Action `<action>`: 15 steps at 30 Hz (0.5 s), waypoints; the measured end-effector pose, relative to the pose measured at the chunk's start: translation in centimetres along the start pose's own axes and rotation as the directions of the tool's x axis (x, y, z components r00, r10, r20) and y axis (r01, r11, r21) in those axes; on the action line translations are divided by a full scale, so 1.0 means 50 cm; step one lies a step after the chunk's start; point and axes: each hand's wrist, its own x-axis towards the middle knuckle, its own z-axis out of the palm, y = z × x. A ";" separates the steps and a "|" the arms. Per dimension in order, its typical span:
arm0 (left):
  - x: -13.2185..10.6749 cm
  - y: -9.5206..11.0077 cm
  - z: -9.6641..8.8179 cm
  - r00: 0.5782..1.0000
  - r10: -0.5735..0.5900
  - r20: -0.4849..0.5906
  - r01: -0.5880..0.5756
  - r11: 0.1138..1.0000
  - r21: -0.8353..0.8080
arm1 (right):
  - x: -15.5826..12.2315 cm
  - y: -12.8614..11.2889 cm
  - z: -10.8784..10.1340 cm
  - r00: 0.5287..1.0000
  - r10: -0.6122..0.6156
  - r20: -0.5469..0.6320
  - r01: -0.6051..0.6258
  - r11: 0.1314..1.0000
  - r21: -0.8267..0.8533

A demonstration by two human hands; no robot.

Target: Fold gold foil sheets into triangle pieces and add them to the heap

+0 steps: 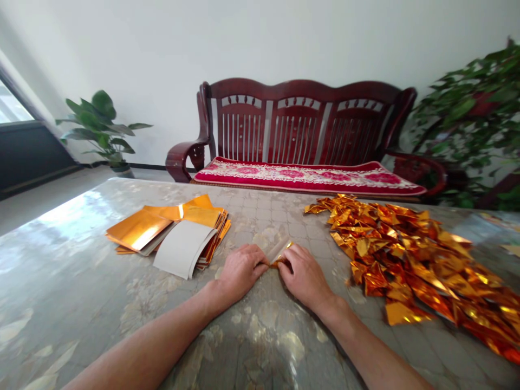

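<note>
Both hands meet over the middle of the table on one sheet of gold foil paper [278, 251], its pale back partly showing and a gold edge folded over. My left hand [244, 272] is closed on the sheet's left side, thumb and fingers pinching it. On the other side, my right hand [303, 273] pinches the gold edge with curled fingers. Parts of the sheet are hidden beneath the fingers. Left of my hands lies a stack of flat gold foil sheets [140, 227], with some pale-backed sheets [184, 248] on top. To the right spreads a large heap of folded gold foil pieces [390, 244].
The table [134, 325] has a glossy, clear-looking cover over a floral pattern. Beyond its far edge stands a dark red wooden bench [300, 130] with a red floral cushion [300, 176]. Potted plants stand at left [101, 127] and right [479, 114].
</note>
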 end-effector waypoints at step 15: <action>-0.007 0.012 -0.006 0.999 -0.044 0.013 0.043 0.999 0.020 | 0.005 -0.003 0.001 0.998 0.046 0.045 -0.043 0.998 -0.047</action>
